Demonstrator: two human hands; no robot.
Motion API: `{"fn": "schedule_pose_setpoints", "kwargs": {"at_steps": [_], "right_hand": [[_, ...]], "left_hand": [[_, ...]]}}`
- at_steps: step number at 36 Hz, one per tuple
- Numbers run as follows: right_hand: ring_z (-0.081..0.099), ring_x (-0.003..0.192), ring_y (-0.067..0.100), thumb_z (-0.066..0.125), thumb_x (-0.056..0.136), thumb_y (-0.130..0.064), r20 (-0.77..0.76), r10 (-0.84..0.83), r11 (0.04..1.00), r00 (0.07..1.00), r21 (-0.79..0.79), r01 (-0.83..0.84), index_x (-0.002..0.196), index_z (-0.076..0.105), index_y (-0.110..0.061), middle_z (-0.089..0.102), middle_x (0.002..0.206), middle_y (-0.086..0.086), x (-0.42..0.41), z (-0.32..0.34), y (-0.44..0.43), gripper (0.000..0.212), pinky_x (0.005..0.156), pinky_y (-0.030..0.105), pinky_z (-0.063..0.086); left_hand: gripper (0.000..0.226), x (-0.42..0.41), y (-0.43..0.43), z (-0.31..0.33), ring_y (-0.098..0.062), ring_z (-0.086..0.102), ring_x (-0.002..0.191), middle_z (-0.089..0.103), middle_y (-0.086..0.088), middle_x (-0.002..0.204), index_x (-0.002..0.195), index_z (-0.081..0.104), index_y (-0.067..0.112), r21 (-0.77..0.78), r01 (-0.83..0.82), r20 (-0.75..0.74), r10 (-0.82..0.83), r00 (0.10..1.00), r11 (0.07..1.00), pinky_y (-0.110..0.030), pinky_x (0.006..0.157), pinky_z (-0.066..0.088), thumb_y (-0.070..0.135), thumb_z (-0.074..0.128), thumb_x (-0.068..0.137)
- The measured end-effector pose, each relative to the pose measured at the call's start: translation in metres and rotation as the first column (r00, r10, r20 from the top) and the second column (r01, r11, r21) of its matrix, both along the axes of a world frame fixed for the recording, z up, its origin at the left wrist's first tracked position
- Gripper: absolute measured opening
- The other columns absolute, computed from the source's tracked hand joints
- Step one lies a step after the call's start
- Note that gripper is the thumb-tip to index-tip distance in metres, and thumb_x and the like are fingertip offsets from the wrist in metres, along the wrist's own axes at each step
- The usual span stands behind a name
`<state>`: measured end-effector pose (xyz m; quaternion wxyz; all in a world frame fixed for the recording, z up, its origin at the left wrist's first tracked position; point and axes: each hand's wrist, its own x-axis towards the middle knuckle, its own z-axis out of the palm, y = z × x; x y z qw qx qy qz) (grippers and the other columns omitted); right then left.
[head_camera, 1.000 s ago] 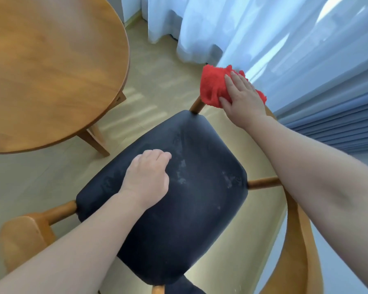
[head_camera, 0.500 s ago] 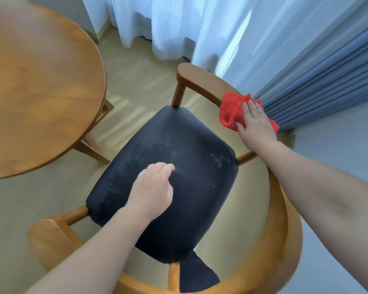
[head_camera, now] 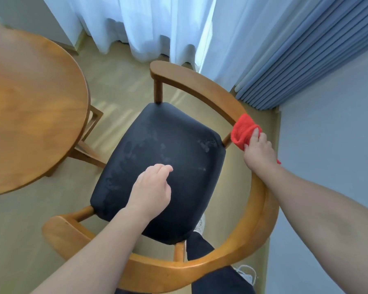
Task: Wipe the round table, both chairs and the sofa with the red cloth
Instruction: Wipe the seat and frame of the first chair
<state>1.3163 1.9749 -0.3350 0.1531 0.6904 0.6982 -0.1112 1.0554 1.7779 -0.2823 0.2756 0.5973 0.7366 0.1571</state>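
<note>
Fluffy red cloth [head_camera: 243, 130], glossy wooden chair frame [head_camera: 202, 87], matt black seat [head_camera: 168, 149], polished wooden table [head_camera: 30, 107]

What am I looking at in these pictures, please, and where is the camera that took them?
There is no machine here: these are a person's two bare arms and hands, doing a cleaning job. The camera is a wide-angle one worn on the person's head, looking forward and down, which is why the room's edges seem to bend. Below is a chair with a dark seat and a curved wooden rail. The right hand holds a red cloth against that rail, on its right side. The left hand holds nothing; its fingers are loosely curled above the seat, and I cannot tell whether it touches. A round table stands to the left, and curtains hang beyond the chair.
</note>
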Motion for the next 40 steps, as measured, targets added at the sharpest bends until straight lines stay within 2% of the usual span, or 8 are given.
{"fn": "schedule_pose_setpoints", "kwargs": {"at_steps": [5,10,15,27,34,40], "right_hand": [[0.043,0.119,0.040,0.040,0.101,-0.030,0.051,-0.035,0.997,0.998,-0.073,0.039,0.153,0.001,-0.008,0.029,0.144,0.020,0.006,0.009,-0.017,0.069,0.096,0.046,0.040],[0.041,0.122,0.041,0.046,0.097,-0.024,0.103,-0.065,0.990,0.992,-0.120,0.078,0.153,0.001,-0.009,0.025,0.148,0.021,0.014,0.019,-0.042,0.074,0.100,0.047,0.041],[0.038,0.127,0.041,0.047,0.097,-0.025,0.114,-0.124,0.983,0.986,-0.120,0.137,0.153,0.001,-0.011,0.021,0.151,0.021,0.018,0.032,-0.070,0.074,0.100,0.048,0.040],[0.033,0.129,0.043,0.035,0.101,-0.036,0.028,-0.350,0.937,0.936,-0.004,0.350,0.153,0.001,-0.009,0.014,0.154,0.023,0.021,0.049,-0.159,0.068,0.101,0.051,0.039],[0.034,0.128,0.048,0.037,0.101,-0.034,-0.063,-0.476,0.872,0.877,0.094,0.480,0.151,-0.002,-0.002,0.012,0.153,0.029,0.003,0.044,-0.226,0.071,0.102,0.050,0.039],[0.035,0.130,0.049,0.038,0.100,-0.038,-0.088,-0.525,0.834,0.847,0.149,0.532,0.151,-0.003,-0.003,0.013,0.152,0.032,-0.011,0.034,-0.253,0.074,0.105,0.050,0.038]], "left_hand": [[0.036,0.004,-0.009,0.013,-0.024,0.056,0.104,0.061,-0.002,0.114,0.120,0.058,0.011,-0.020,0.017,0.010,-0.017,1.000,1.000,-0.038,0.089,0.048,0.004,0.055,0.084],[0.037,0.005,-0.021,0.029,-0.018,0.054,0.109,0.059,0.001,0.120,0.125,0.056,0.015,-0.033,0.047,0.018,-0.046,0.999,0.998,-0.031,0.095,0.046,0.009,0.054,0.088],[0.036,-0.001,-0.036,0.040,-0.018,0.055,0.108,0.060,0.001,0.119,0.124,0.056,0.015,-0.026,0.097,0.002,-0.097,0.995,0.995,-0.030,0.093,0.048,0.010,0.054,0.088],[0.037,-0.037,-0.083,0.060,-0.016,0.052,0.110,0.058,0.003,0.121,0.126,0.054,0.015,0.002,0.193,-0.021,-0.193,0.981,0.981,-0.028,0.093,0.045,0.010,0.051,0.089],[0.038,-0.063,-0.119,0.071,-0.019,0.052,0.111,0.058,0.001,0.121,0.124,0.055,0.013,0.023,0.316,-0.044,-0.315,0.948,0.949,-0.031,0.092,0.046,0.007,0.051,0.087],[0.038,-0.074,-0.139,0.072,-0.024,0.056,0.104,0.061,-0.002,0.114,0.119,0.058,0.011,0.037,0.338,-0.063,-0.335,0.940,0.940,-0.036,0.085,0.049,0.003,0.052,0.082]]}}
